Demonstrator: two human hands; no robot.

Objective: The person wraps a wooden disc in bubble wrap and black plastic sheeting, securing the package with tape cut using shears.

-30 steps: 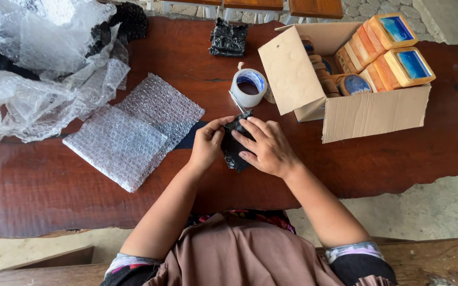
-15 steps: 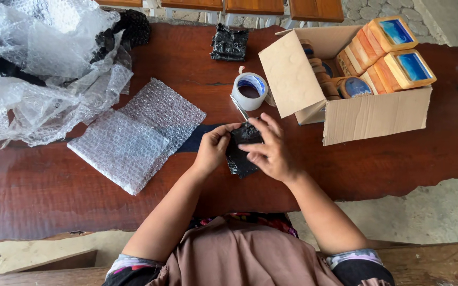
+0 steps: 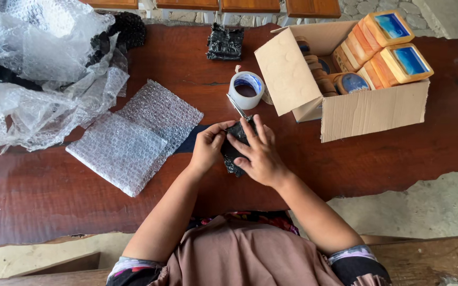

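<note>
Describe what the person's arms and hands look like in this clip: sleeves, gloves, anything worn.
Both hands are bare: no gloves on the left hand or the right hand, and no rings, watch or bracelets show. The forearms are uncovered to above the elbow. Short sleeves end there, dark with a pale patterned band at the hem, under a brown garment covering the chest.

— From my remote seat I count two hands, the left hand (image 3: pixel 208 148) and the right hand (image 3: pixel 258 153), on one small black-wrapped bundle (image 3: pixel 232 151).

— Any other bundles?

— One more black-wrapped parcel (image 3: pixel 225 42) at the table's far edge. I see one roll of tape (image 3: pixel 246 89), one open cardboard box (image 3: pixel 345 100) and two flat bubble-wrap sheets (image 3: pixel 136 135).

— And in the box?

— Two orange cases with blue tops (image 3: pixel 398 45) on top; I can't count the rest.
</note>
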